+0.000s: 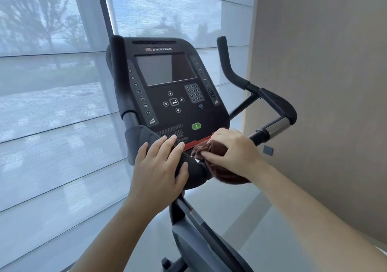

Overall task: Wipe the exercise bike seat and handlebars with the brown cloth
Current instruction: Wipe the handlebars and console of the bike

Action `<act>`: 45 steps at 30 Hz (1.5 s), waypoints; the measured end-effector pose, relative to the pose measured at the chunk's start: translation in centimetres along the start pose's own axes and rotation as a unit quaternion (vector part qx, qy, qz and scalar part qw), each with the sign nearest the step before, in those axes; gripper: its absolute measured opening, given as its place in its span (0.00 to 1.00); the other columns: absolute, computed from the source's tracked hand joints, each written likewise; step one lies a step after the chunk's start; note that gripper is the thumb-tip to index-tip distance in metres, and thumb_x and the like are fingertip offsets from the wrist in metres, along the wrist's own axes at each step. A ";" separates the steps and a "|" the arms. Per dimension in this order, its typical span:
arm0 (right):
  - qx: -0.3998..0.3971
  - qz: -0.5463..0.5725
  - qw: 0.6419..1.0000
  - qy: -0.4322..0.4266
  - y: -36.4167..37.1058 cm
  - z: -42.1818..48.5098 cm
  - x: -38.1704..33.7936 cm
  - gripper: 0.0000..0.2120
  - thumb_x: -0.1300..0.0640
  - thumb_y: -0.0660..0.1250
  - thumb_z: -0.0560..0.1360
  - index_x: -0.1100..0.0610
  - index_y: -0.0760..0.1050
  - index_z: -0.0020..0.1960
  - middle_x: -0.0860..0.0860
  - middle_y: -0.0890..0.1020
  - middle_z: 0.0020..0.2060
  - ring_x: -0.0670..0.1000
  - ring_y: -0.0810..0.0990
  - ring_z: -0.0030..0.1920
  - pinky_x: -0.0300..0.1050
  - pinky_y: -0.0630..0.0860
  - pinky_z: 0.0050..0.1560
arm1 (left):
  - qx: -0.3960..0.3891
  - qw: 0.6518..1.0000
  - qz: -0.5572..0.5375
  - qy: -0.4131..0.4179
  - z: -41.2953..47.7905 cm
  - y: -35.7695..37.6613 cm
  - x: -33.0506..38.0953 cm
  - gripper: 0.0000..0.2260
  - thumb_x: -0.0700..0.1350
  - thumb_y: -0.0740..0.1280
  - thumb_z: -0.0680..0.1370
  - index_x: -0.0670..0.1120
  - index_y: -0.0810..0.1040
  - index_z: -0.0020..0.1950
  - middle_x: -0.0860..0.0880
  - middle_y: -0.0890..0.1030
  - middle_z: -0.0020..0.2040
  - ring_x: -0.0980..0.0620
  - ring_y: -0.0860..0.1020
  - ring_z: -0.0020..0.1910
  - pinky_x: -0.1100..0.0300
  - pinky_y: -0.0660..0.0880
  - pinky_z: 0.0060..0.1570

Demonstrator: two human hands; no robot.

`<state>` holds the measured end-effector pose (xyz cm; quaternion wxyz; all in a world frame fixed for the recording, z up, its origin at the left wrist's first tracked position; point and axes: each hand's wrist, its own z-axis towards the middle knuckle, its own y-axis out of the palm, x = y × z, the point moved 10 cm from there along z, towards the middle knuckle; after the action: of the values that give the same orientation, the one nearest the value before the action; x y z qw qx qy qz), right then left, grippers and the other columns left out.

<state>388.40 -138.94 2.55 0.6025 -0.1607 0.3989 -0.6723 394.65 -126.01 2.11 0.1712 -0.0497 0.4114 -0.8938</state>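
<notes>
One crumpled brown cloth (pixel 217 146) on padded handlebars (pixel 196 172)

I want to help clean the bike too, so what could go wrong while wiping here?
The right hand bunches the brown cloth on the handlebar just below the green button; a swipe upward might press it. The left hand lies flat on the middle pad and could slip if leaned on.

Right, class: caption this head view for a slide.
Right hand presses brown cloth on the handlebar; left hand rests flat beside it.
</notes>
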 end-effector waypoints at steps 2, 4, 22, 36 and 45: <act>0.004 -0.003 0.999 0.041 -0.9 0.2 2.9 0.14 0.44 0.66 0.70 0.55 0.77 0.43 0.50 0.79 0.44 0.55 0.74 0.47 0.47 0.72 0.47 | -0.011 1.000 0.006 -0.006 -0.2 0.1 0.2 0.21 0.49 0.54 0.75 0.40 0.79 0.58 0.41 0.79 0.59 0.41 0.76 0.59 0.41 0.70 0.56; 0.023 -0.015 0.997 0.070 -1.6 0.0 4.7 0.14 0.46 0.67 0.71 0.57 0.77 0.43 0.51 0.79 0.44 0.56 0.74 0.47 0.47 0.71 0.46 | -0.012 1.000 0.013 -0.010 -0.3 0.1 0.4 0.20 0.48 0.54 0.75 0.40 0.79 0.57 0.41 0.79 0.58 0.41 0.76 0.59 0.40 0.70 0.56; 0.302 0.018 0.952 0.042 -3.2 -4.5 4.2 0.12 0.50 0.67 0.70 0.59 0.80 0.40 0.55 0.82 0.45 0.58 0.75 0.45 0.47 0.73 0.47 | 0.046 0.998 0.038 -0.011 -0.4 0.0 2.5 0.16 0.47 0.57 0.74 0.40 0.81 0.51 0.43 0.82 0.53 0.40 0.77 0.57 0.44 0.73 0.53; 0.196 0.027 0.980 -0.029 -2.8 -2.6 2.2 0.16 0.45 0.64 0.70 0.58 0.80 0.39 0.51 0.82 0.41 0.56 0.76 0.40 0.50 0.76 0.39 | 0.036 0.998 0.039 -0.025 -0.6 0.0 2.7 0.18 0.47 0.55 0.76 0.39 0.80 0.54 0.43 0.81 0.56 0.41 0.75 0.60 0.43 0.72 0.55; 0.237 0.041 0.969 -0.059 -4.4 -3.4 3.9 0.13 0.47 0.67 0.71 0.57 0.81 0.42 0.53 0.81 0.43 0.55 0.76 0.42 0.47 0.75 0.44 | 0.067 0.998 0.009 -0.005 1.0 0.4 6.4 0.15 0.46 0.59 0.74 0.39 0.80 0.51 0.41 0.81 0.54 0.41 0.77 0.56 0.46 0.73 0.54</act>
<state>382.17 -141.69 2.61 0.6728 -0.0363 0.1975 -0.7121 388.99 -129.13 2.15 0.1840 -0.0389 0.3499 -0.9177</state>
